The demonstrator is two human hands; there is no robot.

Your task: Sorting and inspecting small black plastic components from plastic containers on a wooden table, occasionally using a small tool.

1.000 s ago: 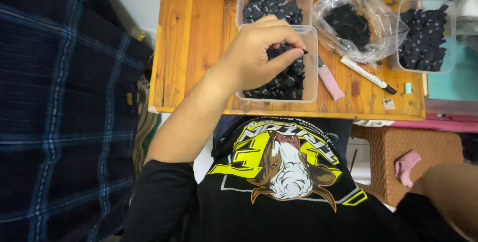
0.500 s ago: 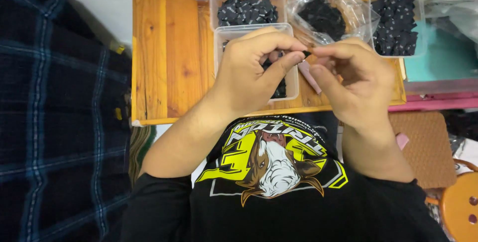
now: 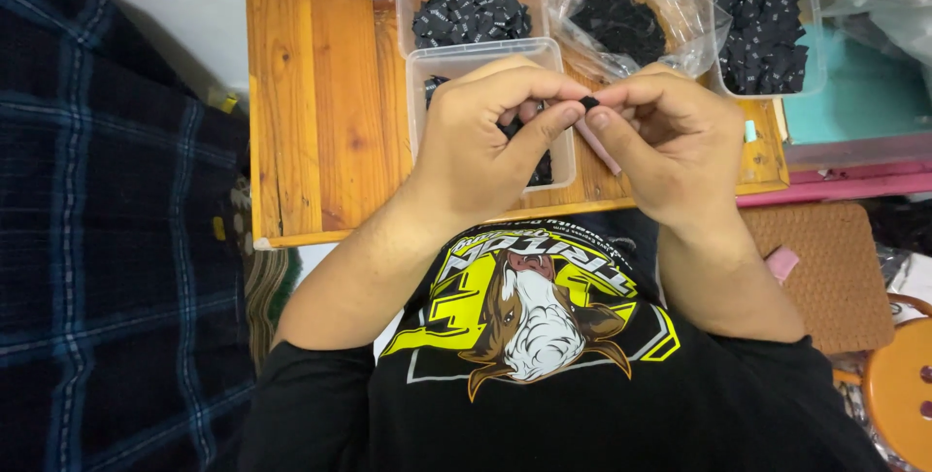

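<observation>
Light falls evenly from overhead, soft and bright enough that my left hand (image 3: 485,142) and right hand (image 3: 670,137) show clear knuckles with only faint shadows beneath them on the wooden counter (image 3: 311,93). The clear plastic bag (image 3: 631,6) catches pale glare along its creases. The black pieces in the 1 tray (image 3: 767,25) at the right merge into a dark mass with little detail. Focus is sharp in the middle; the plaid cloth (image 3: 107,239) at the left edge looks dim and slightly soft.
</observation>
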